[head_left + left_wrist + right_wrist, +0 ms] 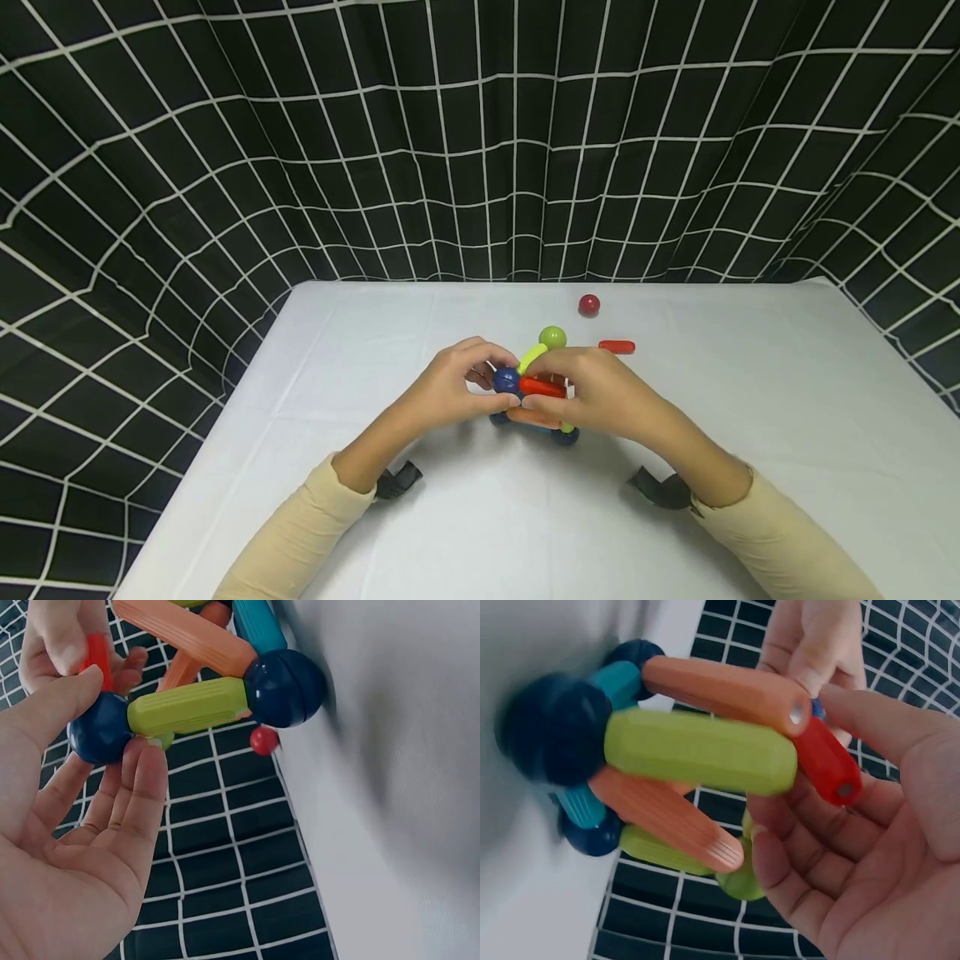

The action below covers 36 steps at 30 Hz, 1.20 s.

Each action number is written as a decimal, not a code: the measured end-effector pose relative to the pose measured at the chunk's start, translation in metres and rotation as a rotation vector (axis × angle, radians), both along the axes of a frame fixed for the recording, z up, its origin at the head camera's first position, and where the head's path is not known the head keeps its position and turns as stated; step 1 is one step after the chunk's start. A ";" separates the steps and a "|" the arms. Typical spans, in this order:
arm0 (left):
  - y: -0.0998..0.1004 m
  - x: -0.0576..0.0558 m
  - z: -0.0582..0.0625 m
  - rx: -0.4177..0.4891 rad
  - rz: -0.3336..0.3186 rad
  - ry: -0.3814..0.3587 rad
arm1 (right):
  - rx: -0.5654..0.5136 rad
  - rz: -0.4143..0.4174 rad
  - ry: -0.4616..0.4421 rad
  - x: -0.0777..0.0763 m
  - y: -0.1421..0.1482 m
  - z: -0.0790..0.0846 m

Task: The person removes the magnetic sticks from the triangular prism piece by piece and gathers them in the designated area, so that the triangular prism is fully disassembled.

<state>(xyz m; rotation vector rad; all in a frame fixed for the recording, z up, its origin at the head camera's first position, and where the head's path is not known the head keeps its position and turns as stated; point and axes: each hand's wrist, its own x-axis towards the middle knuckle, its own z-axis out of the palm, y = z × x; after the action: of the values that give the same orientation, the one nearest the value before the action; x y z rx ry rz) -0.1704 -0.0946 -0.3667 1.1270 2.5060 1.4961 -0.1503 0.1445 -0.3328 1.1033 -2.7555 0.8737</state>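
A small frame of magnetic rods and balls stands on the table between my hands. With thumb and fingers, my left hand holds a blue ball at an upper corner. My right hand pinches a red rod, whose far end meets that ball and whose near metal end is free. A lime-green rod slopes from the held ball to a dark blue ball at the base. Orange rods and teal rods belong to the frame too. A green ball tops its far side.
Beyond the frame, a loose red ball and a loose red rod lie on the white-covered table. A black curtain with white grid lines surrounds the table's back and sides. Black straps show under both wrists.
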 end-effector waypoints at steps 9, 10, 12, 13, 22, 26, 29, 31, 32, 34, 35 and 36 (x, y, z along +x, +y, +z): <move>0.002 0.005 0.003 -0.027 -0.023 0.013 | -0.022 0.034 0.019 0.001 -0.004 -0.004; 0.002 0.006 0.003 -0.027 -0.029 0.015 | -0.029 0.036 0.015 0.001 -0.004 -0.004; 0.002 0.006 0.003 -0.028 -0.038 0.018 | -0.046 0.038 0.012 0.001 -0.005 -0.005; 0.002 0.006 0.003 -0.029 -0.041 0.017 | -0.055 0.037 0.013 0.000 -0.005 -0.005; 0.003 0.006 0.004 -0.033 -0.029 0.030 | -0.111 -0.014 0.058 0.001 -0.011 -0.010; 0.003 0.006 0.004 -0.036 -0.021 0.040 | -0.120 -0.032 0.084 0.001 -0.012 -0.013; 0.003 0.006 0.003 -0.031 -0.022 0.042 | -0.132 -0.032 0.097 0.001 -0.012 -0.014; 0.003 0.006 0.003 -0.026 -0.026 0.041 | -0.141 -0.030 0.102 0.001 -0.013 -0.015; 0.003 0.006 0.003 -0.022 -0.029 0.040 | -0.142 -0.030 0.106 0.001 -0.013 -0.015; 0.003 0.005 0.003 -0.018 -0.033 0.036 | -0.142 -0.027 0.106 0.001 -0.013 -0.015; 0.002 0.005 0.003 -0.019 -0.033 0.033 | -0.142 -0.024 0.102 0.001 -0.013 -0.015; 0.002 0.005 0.002 -0.020 -0.033 0.030 | -0.143 -0.021 0.097 0.001 -0.013 -0.015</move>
<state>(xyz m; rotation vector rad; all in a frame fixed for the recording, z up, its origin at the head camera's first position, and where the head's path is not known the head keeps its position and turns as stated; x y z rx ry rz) -0.1657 -0.0924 -0.3644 1.1914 2.5028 1.4540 -0.1493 0.1312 -0.3474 1.0602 -2.5779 0.9699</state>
